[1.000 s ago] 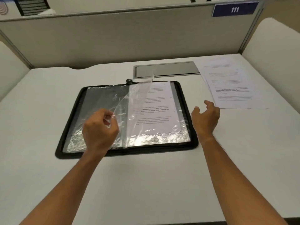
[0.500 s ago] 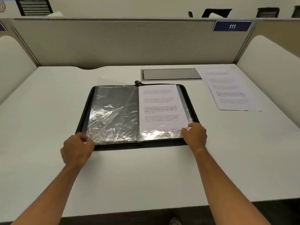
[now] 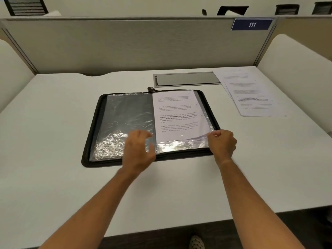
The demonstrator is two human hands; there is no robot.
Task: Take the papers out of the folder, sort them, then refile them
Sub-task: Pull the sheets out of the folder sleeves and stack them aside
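Observation:
A black zip folder [image 3: 93,126] lies open on the white desk, with clear plastic sleeves inside. The left sleeve [image 3: 125,115] holds no paper. The right sleeve holds a printed sheet [image 3: 177,115]. My left hand [image 3: 139,150] rests with loosely spread fingers on the lower part of the left sleeve, near the spine. My right hand [image 3: 221,142] pinches the lower right corner of the right sleeve, which lifts slightly there. A stack of printed papers [image 3: 251,94] lies on the desk to the right of the folder.
A grey cable-hatch lid [image 3: 186,79] is set into the desk behind the folder. Beige partition walls [image 3: 125,45] close the desk at the back and sides. A blue plate reading 111 [image 3: 251,24] hangs at the top right.
The turned sleeve came down flat on the left. My left hand went from the folder's lower left corner to the spine. My right hand took hold of the right sleeve's lower corner.

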